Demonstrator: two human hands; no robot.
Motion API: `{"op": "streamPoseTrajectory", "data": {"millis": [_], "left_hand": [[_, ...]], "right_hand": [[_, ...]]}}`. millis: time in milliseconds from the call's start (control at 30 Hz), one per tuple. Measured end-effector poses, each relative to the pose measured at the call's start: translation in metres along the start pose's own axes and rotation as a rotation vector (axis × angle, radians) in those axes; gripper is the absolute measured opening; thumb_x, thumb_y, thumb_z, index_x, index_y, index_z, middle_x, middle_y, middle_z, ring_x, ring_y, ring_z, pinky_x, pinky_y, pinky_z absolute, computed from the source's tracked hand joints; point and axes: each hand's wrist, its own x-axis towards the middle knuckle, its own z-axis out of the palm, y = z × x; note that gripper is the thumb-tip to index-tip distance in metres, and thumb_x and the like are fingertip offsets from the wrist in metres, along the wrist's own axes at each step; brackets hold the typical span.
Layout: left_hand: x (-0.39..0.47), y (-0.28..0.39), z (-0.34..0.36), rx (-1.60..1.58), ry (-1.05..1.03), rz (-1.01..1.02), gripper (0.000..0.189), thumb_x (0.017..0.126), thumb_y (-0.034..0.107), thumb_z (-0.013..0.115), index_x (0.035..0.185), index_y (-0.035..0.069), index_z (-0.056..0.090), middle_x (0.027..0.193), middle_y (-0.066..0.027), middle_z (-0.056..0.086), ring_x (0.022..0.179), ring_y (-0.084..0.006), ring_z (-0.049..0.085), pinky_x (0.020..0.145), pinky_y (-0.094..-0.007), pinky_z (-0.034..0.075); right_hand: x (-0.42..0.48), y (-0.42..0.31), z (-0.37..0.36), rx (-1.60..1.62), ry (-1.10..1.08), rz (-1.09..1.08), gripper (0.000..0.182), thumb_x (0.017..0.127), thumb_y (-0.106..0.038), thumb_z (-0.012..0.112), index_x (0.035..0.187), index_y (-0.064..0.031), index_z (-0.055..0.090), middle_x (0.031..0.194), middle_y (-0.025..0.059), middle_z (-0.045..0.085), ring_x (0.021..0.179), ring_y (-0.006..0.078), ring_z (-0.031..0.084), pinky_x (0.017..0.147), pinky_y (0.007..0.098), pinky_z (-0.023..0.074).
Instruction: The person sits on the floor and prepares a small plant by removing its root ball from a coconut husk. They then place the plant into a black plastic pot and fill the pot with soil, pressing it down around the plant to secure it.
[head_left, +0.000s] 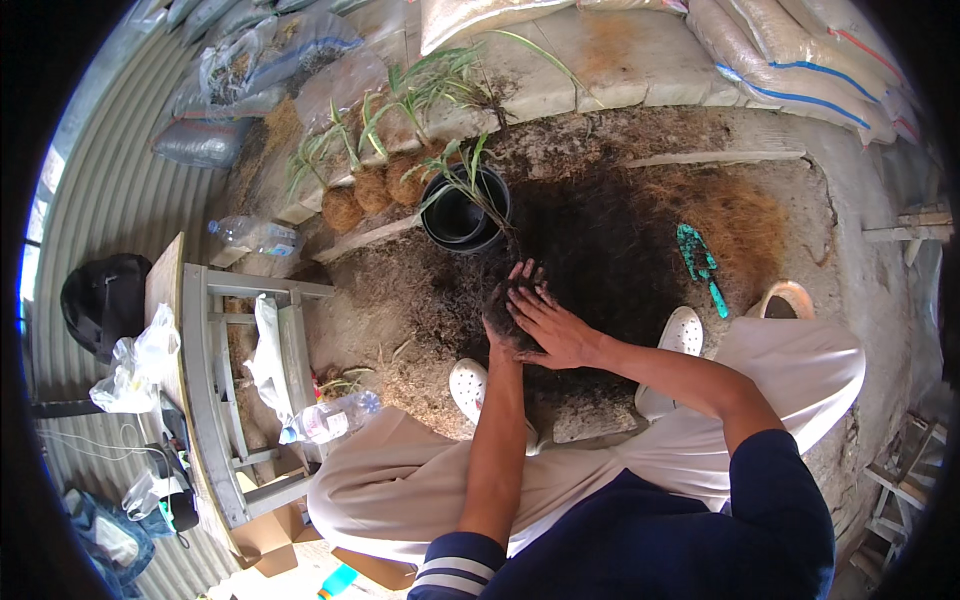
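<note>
Both my hands are cupped round a dark, soil-covered root ball (508, 313) over the dark soil (607, 255). My left hand (501, 319) supports it from the left, its fingertips pointing away from me. My right hand (551, 322) lies across it from the right with fingers spread. A thin leafy plant (480, 193) rises from between or just beyond my fingertips and leans over a black plastic pot (461, 214). How the stem joins the root ball is partly hidden. Several fibrous brown balls with leafy plants, such as this one (343, 208), stand left of the pot.
A turquoise hand trowel (701, 266) lies at the right beside brown fibre (735, 217). Full sacks (795, 75) are stacked at the far right. A wooden stool or bench (202, 390) stands at my left, with a plastic bottle (330, 418) near it. Cut stems (469, 86) lie beyond the pot.
</note>
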Motion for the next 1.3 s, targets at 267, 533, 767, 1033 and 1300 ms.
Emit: {"op": "streamPoseTrajectory", "data": {"millis": [267, 533, 767, 1033, 1300], "left_hand": [[0.002, -0.003, 0.008, -0.062, -0.030, -0.006, 0.058, 0.098, 0.031, 0.033, 0.145, -0.003, 0.025, 0.152, -0.0193, 0.026, 0.139, -0.0328, 0.027, 0.117, -0.0457, 0.020], [0.000, -0.005, -0.003, -0.120, -0.105, 0.018, 0.057, 0.100, 0.030, 0.026, 0.146, -0.004, 0.024, 0.153, -0.0198, 0.024, 0.141, -0.0337, 0.023, 0.117, -0.0467, 0.018], [0.002, -0.001, -0.004, -0.136, -0.103, 0.004, 0.055, 0.101, 0.027, 0.022, 0.145, -0.005, 0.023, 0.153, -0.0223, 0.021, 0.141, -0.0347, 0.024, 0.117, -0.0475, 0.018], [0.003, -0.002, 0.001, -0.190, -0.103, 0.018, 0.058, 0.100, 0.030, 0.026, 0.144, -0.007, 0.025, 0.152, -0.0237, 0.023, 0.141, -0.0363, 0.025, 0.117, -0.0489, 0.022], [0.000, -0.001, -0.002, -0.153, -0.063, 0.017, 0.060, 0.097, 0.029, 0.034, 0.145, -0.007, 0.023, 0.152, -0.0228, 0.024, 0.142, -0.0354, 0.022, 0.117, -0.0473, 0.022]], "right_hand": [[-0.004, 0.004, 0.001, -0.060, 0.067, 0.063, 0.070, 0.094, -0.050, 0.043, 0.139, 0.0038, 0.039, 0.151, 0.0201, 0.027, 0.144, 0.0364, 0.013, 0.114, 0.0593, 0.0057], [0.000, 0.009, 0.004, -0.078, 0.068, 0.045, 0.068, 0.095, -0.045, 0.043, 0.141, 0.0045, 0.034, 0.151, 0.0194, 0.026, 0.145, 0.0343, 0.014, 0.114, 0.0585, 0.0049], [-0.005, 0.006, 0.009, -0.030, 0.070, -0.012, 0.073, 0.096, -0.050, 0.042, 0.142, 0.0052, 0.031, 0.150, 0.0220, 0.027, 0.142, 0.0346, 0.020, 0.117, 0.0517, 0.0099], [-0.002, 0.010, 0.009, -0.074, 0.083, -0.030, 0.070, 0.096, -0.046, 0.043, 0.141, 0.0065, 0.032, 0.150, 0.0231, 0.027, 0.142, 0.0361, 0.022, 0.117, 0.0496, 0.0143], [-0.002, 0.010, 0.009, -0.036, 0.092, -0.033, 0.064, 0.095, -0.039, 0.048, 0.138, 0.0073, 0.036, 0.149, 0.0229, 0.029, 0.141, 0.0357, 0.024, 0.117, 0.0466, 0.0188]]}}
